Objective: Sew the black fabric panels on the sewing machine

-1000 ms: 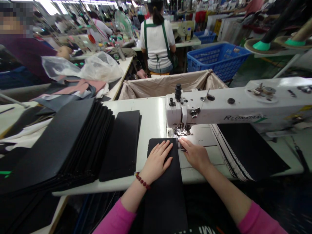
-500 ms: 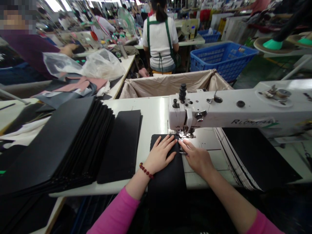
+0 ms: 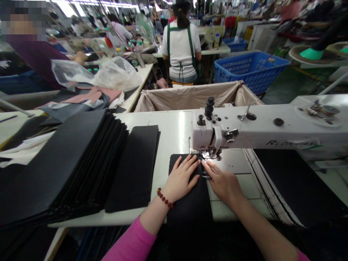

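Observation:
My left hand (image 3: 182, 177) lies flat with fingers spread on a long black panel (image 3: 190, 217). The panel's far end reaches the lit presser foot (image 3: 208, 155) of a white sewing machine (image 3: 231, 127), and its near end drops over the table edge. At the panel's right edge, close in front of the foot, is my right hand (image 3: 225, 183), fingers curled, thumb and index fingertips at the edge. Small metal blades, seemingly of thread snips (image 3: 206, 175), stick out from under its palm. The part inside that hand is hidden.
Left of the panel are a thick stack of black panels (image 3: 65, 163) and a smaller pile (image 3: 133, 166). More pieces with pale edges (image 3: 293, 181) lie under the machine arm on the right. Beyond stand a cloth-lined bin (image 3: 185, 96), a blue basket (image 3: 250, 69) and co-workers.
The view has shifted a little, so the machine and table sit slightly lower and farther right. Both hands keep nearly the same place on the panel by the presser foot.

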Action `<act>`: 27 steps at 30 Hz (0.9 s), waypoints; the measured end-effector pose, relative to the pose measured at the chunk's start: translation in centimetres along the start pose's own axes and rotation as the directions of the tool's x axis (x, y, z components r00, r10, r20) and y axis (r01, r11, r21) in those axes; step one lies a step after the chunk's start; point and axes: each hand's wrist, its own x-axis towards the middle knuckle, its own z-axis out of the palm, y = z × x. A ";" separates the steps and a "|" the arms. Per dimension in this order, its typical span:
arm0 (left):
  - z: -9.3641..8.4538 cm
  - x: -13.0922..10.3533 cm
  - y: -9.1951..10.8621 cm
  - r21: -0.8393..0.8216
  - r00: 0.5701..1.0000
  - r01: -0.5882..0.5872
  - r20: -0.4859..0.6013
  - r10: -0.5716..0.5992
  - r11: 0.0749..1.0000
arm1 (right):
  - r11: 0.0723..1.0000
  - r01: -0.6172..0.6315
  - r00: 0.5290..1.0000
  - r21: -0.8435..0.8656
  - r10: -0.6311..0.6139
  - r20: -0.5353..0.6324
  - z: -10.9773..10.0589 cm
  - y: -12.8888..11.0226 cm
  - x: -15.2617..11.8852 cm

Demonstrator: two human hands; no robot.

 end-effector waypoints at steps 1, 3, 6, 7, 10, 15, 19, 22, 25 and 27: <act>0.0 0.0 0.0 0.002 1.000 0.000 0.002 0.000 1.000 | 1.000 -0.002 1.000 -0.002 0.002 -0.001 0.0 0.0 0.0; 0.0 0.0 -0.1 0.006 1.000 0.000 0.004 0.000 1.000 | 1.000 -0.002 1.000 -0.006 0.002 -0.001 0.1 -0.1 0.1; 0.1 0.0 -0.1 0.009 1.000 0.000 0.002 0.000 1.000 | 1.000 -0.001 1.000 -0.008 0.001 0.000 0.2 -0.1 0.1; 0.1 0.0 -0.2 0.008 1.000 -0.001 0.001 0.001 1.000 | 1.000 -0.001 1.000 -0.007 0.001 0.000 0.2 -0.1 0.1; 0.1 0.0 -0.2 0.001 1.000 -0.008 -0.008 0.008 1.000 | 1.000 -0.001 1.000 -0.006 0.001 -0.003 0.3 0.0 0.0; 0.2 0.1 -0.3 0.003 1.000 -0.007 -0.015 0.007 1.000 | 1.000 -0.001 1.000 -0.011 0.001 -0.005 0.3 0.0 0.1; 0.3 0.3 -0.4 -0.004 1.000 -0.005 -0.011 0.005 1.000 | 1.000 -0.002 1.000 -0.016 0.002 -0.015 0.4 0.0 0.1; 0.3 0.2 -0.6 -0.019 1.000 -0.010 -0.016 0.009 1.000 | 1.000 0.002 1.000 -0.011 -0.002 -0.015 0.4 0.0 0.1; 0.3 0.1 -0.8 -0.038 0.999 -0.020 -0.028 0.019 0.999 | 1.000 -0.004 1.000 -0.013 0.004 -0.018 0.3 -0.1 0.0; 0.2 0.1 -0.9 -0.053 0.999 -0.028 -0.044 0.026 0.998 | 1.000 -0.008 1.000 -0.015 0.008 -0.023 0.3 -0.1 0.0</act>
